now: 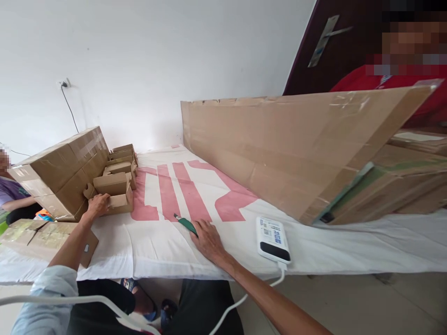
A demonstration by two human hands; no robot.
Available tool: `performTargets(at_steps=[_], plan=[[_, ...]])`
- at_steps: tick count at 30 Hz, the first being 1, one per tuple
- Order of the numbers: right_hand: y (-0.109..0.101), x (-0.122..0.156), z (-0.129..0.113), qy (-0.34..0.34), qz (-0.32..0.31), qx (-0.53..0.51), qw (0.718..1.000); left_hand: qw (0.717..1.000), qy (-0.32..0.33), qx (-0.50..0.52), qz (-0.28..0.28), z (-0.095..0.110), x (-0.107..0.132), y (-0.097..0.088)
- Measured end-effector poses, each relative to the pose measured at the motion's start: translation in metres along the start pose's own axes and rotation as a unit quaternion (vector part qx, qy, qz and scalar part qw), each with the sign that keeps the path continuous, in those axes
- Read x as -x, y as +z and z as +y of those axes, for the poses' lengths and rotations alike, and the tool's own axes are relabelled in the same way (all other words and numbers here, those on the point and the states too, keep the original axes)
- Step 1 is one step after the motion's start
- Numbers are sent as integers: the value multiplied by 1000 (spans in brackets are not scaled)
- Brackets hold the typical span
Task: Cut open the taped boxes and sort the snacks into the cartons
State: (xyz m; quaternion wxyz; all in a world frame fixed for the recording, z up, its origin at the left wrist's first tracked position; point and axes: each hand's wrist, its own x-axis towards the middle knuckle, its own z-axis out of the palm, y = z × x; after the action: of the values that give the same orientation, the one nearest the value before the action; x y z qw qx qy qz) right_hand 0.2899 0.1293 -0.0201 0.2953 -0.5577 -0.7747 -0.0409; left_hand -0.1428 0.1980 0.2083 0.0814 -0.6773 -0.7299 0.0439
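My left hand (96,204) grips the front edge of a small folded cardboard box (118,203), the nearest in a row of several small boxes (120,165) leaning against a big taped carton (61,172). My right hand (208,239) rests on the white and pink cloth (167,232) that covers the table. Its fingers are curled round the end of a green-handled tool (185,224), which lies flat on the cloth and points away to the left.
A white power bank (273,239) with a cable lies right of my right hand. A long flat cardboard sheet (296,144) leans over stacked cartons at right, with a person in red behind. Flat boxes (38,237) lie at front left; another person sits far left.
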Motion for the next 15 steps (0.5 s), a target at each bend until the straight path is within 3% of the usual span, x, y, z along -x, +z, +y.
performTargets(at_steps=[4, 9, 13, 15], plan=[[1, 1, 1, -2, 2, 3, 1000, 999, -17, 10, 34, -1, 8, 13], [0, 1, 1, -5, -2, 3, 1000, 995, -47, 21, 86, 2, 35, 22], [-1, 1, 1, -5, -3, 2, 1000, 971, -68, 64, 219, 11, 61, 37], [-1, 1, 1, -8, -3, 0, 1000, 959, -74, 114, 250, 15, 71, 50]])
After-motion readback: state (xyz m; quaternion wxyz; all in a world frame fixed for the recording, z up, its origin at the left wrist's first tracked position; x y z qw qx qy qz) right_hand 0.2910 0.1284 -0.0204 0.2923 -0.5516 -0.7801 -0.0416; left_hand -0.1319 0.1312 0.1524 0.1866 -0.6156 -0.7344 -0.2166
